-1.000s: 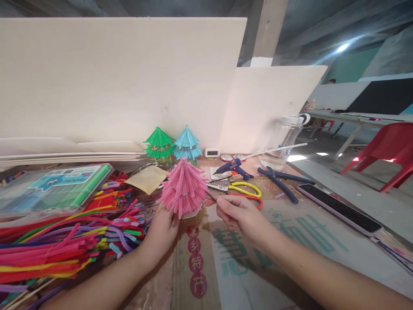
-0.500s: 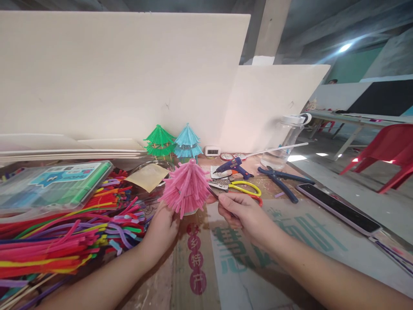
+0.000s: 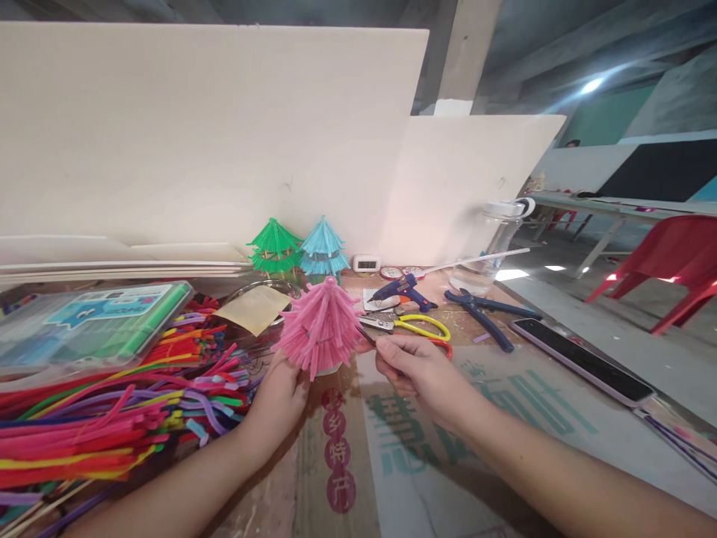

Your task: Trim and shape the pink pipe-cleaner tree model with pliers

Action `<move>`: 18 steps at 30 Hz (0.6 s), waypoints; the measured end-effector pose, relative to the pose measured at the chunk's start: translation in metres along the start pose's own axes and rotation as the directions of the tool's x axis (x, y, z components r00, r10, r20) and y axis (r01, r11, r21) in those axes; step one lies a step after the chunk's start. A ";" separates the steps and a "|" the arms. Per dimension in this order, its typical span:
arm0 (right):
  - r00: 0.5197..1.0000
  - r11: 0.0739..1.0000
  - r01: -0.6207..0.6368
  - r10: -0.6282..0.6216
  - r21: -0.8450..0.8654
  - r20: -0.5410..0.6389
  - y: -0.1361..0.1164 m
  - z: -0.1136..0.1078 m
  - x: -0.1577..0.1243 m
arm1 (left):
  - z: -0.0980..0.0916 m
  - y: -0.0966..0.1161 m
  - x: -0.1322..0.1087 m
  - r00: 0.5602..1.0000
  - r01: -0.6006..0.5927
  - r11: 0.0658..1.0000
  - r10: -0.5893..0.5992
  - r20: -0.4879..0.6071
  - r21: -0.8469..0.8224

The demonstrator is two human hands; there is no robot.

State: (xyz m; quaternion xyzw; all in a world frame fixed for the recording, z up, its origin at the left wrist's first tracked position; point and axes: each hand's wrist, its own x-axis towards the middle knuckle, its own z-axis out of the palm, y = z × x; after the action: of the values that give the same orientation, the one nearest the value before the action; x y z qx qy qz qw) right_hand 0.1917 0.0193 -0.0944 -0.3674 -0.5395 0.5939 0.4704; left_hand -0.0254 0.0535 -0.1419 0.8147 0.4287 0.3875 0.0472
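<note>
A pink tiered pipe-cleaner model, shaped like a little tree or pavilion roof, is upright in front of me. My left hand grips it low on its left side; most of the fingers are hidden behind it. At its right edge, my right hand pinches a thin dark pointed tool, possibly tweezers, with the tip against or close to the pink strands. Behind stand a green model and a light blue model of similar make.
Left lie many coloured pipe cleaners and a plastic case. Scissors, a glue gun, pliers, a phone and a water bottle sit to the right. A white board rises behind.
The whole view has shifted slightly, so things appear a little further left. Both hands keep their hold, and the pink model stays almost the same.
</note>
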 end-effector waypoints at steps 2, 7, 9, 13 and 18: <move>1.000 1.000 0.000 0.000 0.003 -0.002 0.001 0.000 0.000 | 0.000 0.000 0.000 1.000 0.000 1.000 0.000 -0.001 -0.006; 1.000 1.000 0.003 -0.003 0.005 -0.004 0.001 0.000 0.002 | 0.002 -0.001 -0.001 1.000 -0.007 1.000 0.007 -0.020 -0.004; 1.000 1.000 0.004 -0.004 0.009 -0.002 0.001 0.000 0.002 | 0.003 -0.002 -0.001 1.000 -0.005 1.000 0.005 -0.025 -0.006; 1.000 1.000 0.003 -0.003 0.012 -0.007 0.001 0.000 0.001 | 0.005 -0.003 -0.003 0.999 0.017 1.000 -0.017 -0.037 -0.020; 1.000 1.000 0.020 -0.021 -0.014 -0.014 0.001 0.000 0.001 | 0.004 -0.003 -0.002 0.999 0.020 1.000 -0.021 -0.031 -0.024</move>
State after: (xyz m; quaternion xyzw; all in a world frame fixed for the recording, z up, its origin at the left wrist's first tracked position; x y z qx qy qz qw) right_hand 0.1914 0.0203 -0.0953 -0.3691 -0.5440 0.5828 0.4777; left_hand -0.0249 0.0546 -0.1473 0.8036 0.4330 0.4047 0.0541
